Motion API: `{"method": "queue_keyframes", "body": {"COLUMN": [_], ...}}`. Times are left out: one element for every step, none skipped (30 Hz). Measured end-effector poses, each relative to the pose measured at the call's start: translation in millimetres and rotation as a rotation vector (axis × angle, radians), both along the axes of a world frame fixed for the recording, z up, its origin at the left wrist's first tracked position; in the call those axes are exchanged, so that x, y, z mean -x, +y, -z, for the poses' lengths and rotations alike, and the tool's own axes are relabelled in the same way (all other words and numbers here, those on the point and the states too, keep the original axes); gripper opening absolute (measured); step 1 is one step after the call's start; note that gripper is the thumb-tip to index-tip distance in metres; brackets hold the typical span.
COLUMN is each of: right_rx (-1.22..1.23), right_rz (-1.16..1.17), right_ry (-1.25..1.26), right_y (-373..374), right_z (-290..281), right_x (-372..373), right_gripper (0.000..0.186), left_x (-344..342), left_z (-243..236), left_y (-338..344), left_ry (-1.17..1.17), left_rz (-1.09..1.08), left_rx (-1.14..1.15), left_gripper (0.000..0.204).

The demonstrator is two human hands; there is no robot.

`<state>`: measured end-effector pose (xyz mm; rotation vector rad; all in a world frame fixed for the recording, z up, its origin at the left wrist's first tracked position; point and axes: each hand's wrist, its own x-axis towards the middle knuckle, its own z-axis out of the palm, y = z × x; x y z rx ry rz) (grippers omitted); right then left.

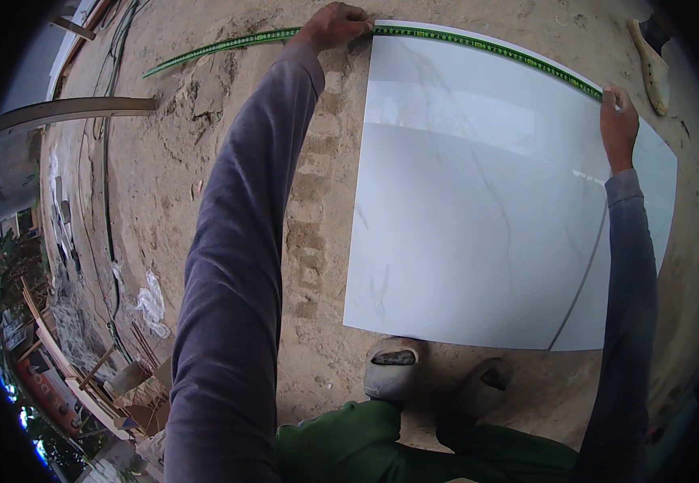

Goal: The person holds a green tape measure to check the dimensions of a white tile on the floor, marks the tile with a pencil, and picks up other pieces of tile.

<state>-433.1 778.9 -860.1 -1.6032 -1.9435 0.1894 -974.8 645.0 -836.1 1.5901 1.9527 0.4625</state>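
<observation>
A large glossy white tile (438,225) with faint grey veins lies flat on the ground before me. A thin dark line crosses its right part. Along its far edge stretches a green measuring tape (486,46), which runs on past the tile to the left over the dirt. My left hand (335,27) is closed on the tape by the tile's far left corner, thumb and fingers pinched together. On the right, my right hand (620,125) pinches the tape over the far edge, and its forearm covers part of the tile.
My shoes (391,372) stand at the tile's near edge. A loose pale shoe (649,72) lies beyond the far right. To the left are a curved strip (84,111), a dark hose (106,201), crumpled clear plastic (152,304) and cardboard (150,400).
</observation>
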Motion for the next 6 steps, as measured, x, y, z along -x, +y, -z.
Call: {"method": "queue_keyframes", "body": {"right_rx": [0.131,0.245,0.298,0.347,0.361,0.374], "right_rz": [-0.127,-0.225,-0.350,-0.451,-0.531,-0.600], "right_ry": [0.058,0.080,0.169,0.219,0.225,0.198], "right_y": [-20,-40,-66,-88,-110,-120], "right_z": [-16,-37,-48,-54,-59,-58], "right_x": [27,41,61,72,90,97], "right_gripper": [0.037,0.036,0.034,0.032,0.029,0.031], "left_x": [0,-16,-21,-32,-19,11], "left_z": [-5,-2,-9,1,7,17], "left_y": [-5,4,7,15,13,12], "left_ry": [-0.008,-0.054,-0.062,-0.111,-0.112,-0.226], "left_rz": [-0.013,0.001,-0.018,-0.017,0.025,0.133], "left_rx": [0.049,0.080,0.097,0.106,0.054,-0.008], "left_gripper": [0.025,0.027,0.027,0.027,0.025,0.026]}}
